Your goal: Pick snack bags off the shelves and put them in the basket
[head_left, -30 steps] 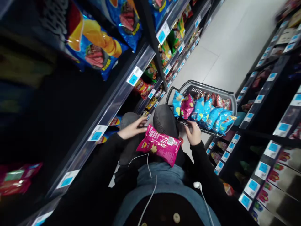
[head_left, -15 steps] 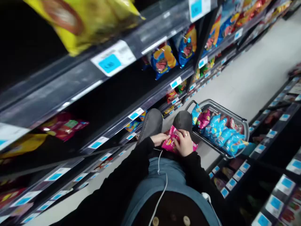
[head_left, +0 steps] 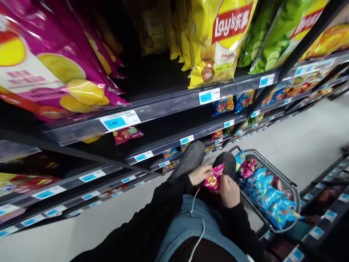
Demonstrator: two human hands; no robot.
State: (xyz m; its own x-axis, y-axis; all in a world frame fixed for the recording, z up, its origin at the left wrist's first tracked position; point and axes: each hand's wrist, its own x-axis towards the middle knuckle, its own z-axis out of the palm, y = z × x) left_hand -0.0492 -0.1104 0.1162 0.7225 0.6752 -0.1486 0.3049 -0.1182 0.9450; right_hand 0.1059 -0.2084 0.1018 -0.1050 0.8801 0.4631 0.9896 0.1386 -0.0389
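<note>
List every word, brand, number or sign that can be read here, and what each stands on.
"Lay's乐事": yellow chip bag
"Lay's": green chip bag; what follows is unclear
"5.80": price label below the purple bags
"5.80", small, probably: price label below the yellow bag
Too small or blurred: the held pink packet, the packets in the basket, the purple bags' print, the other price labels.

On the pale smooth floor (head_left: 272,134), right of a black metal shelf rack (head_left: 169,109), a grey rectangular plastic basket (head_left: 272,165) is set; in it, a puffy magenta foil bag (head_left: 247,167) is placed farther than most glossy blue foil bags (head_left: 275,202). Left of it, a small pink foil packet (head_left: 213,181) is held between left hand (head_left: 201,174) and right hand (head_left: 229,191). On the rack, large purple bags (head_left: 54,76) are placed left of upright yellow bags (head_left: 220,43), green bags (head_left: 280,43) right
</note>
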